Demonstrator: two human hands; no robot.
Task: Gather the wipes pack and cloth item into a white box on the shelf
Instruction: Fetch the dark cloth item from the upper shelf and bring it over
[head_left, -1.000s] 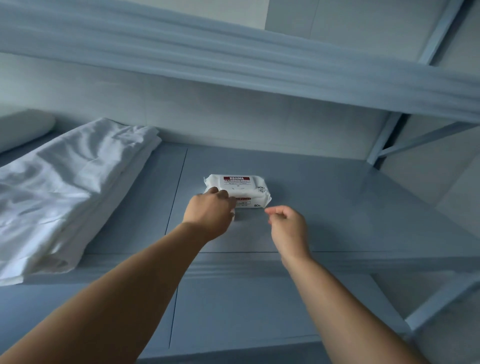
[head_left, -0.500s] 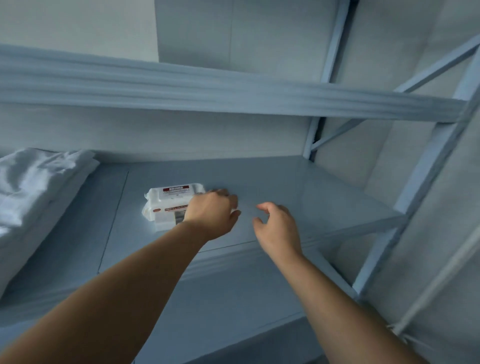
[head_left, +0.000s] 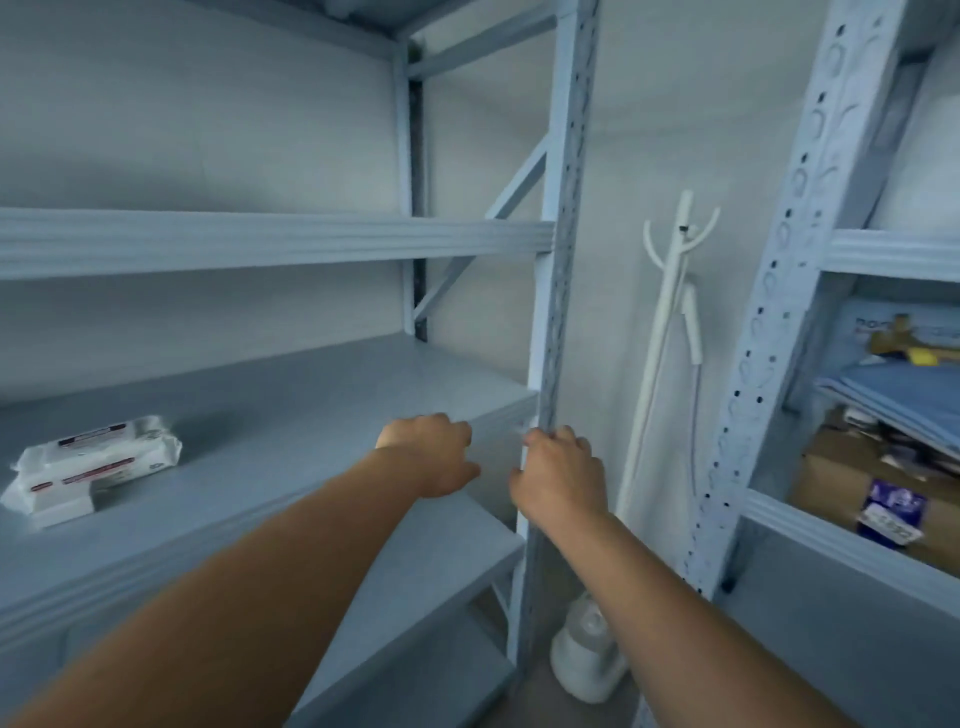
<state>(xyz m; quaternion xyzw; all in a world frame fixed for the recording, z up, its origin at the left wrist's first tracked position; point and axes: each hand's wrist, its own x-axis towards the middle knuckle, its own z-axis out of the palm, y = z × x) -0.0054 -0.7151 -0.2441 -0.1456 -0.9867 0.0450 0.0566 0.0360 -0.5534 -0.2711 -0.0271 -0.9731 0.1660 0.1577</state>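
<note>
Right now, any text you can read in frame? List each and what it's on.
Wipes pack: red and dark label bands, print too blurred to read.
Pale box, right shelf: looks like "hon", the rest is hidden.
Cardboard box: blue label, print too blurred to read.
Nothing else legible.

The wipes pack (head_left: 93, 467) lies on the shelf (head_left: 291, 395) at far left; both hands hover right of it, near the upright post (head_left: 558, 312).
</note>
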